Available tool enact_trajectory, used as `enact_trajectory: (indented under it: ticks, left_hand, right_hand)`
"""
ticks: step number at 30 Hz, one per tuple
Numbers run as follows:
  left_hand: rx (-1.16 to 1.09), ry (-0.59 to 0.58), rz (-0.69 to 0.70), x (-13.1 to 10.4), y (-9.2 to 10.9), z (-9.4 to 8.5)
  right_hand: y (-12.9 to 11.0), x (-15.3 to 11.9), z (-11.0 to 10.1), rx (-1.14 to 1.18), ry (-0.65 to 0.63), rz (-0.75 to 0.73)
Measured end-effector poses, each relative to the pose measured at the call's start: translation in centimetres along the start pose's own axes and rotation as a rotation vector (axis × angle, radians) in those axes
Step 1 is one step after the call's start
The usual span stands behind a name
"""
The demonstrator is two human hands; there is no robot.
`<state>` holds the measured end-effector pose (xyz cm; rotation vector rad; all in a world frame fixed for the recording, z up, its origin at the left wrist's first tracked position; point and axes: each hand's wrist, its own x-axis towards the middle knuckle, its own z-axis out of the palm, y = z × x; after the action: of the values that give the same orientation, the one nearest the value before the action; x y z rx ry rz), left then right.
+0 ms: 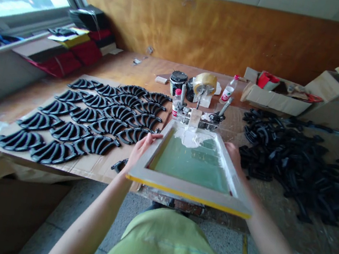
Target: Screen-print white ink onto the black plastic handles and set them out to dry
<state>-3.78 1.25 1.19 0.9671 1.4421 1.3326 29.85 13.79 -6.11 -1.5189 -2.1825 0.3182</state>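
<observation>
A wooden screen-printing frame [189,193] with green mesh is tilted up at its near edge and hinged at the far end in a metal clamp [198,115]. White ink [192,138] sits at the far end of the mesh. My left hand [140,150] grips the frame's left rail. My right hand [233,155] holds the right rail. A small black part [119,165] lies on the table just below my left hand.
Rows of black curved parts [92,120] lie on cardboard at the left. A loose heap of the same parts [290,160] lies at the right. Behind the frame stand ink jars [177,81], a tape roll [205,83], bottles [228,92] and cardboard boxes [274,99].
</observation>
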Motion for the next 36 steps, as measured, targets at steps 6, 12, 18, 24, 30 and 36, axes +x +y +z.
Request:
enact_trajectory:
  ticks: [6,12,18,24,30,36]
  left_hand:
    - [0.09,-0.013,-0.253,-1.7,-7.9,-0.6]
    - [0.104,0.041,-0.286,-1.2,-10.2,-0.1]
    - [0.13,0.042,-0.274,-1.1,-10.9,-0.4]
    - [0.151,-0.005,-0.242,-1.1,-11.1,-0.7]
    - [0.16,-0.052,-0.264,-1.1,-10.6,-0.8]
    - [0.071,-0.054,-0.294,-1.5,-5.8,-1.0]
  right_hand:
    - [-6.5,6.7,0.3,-0.137,0.161,-0.255]
    - [-11.2,7.3,3.6,-0.272,-0.21,-0.312]
    - [-9.3,2.6,1.2,-0.137,-0.372,-0.631]
    - [-9.0,2.5,1.1,-0.138,-0.322,-0.575]
    - [-8.8,0.0,2.4,-0.079,-0.269,-0.647]
    - [-9.8,7.1,1.2,-0.068,-0.121,-0.319]
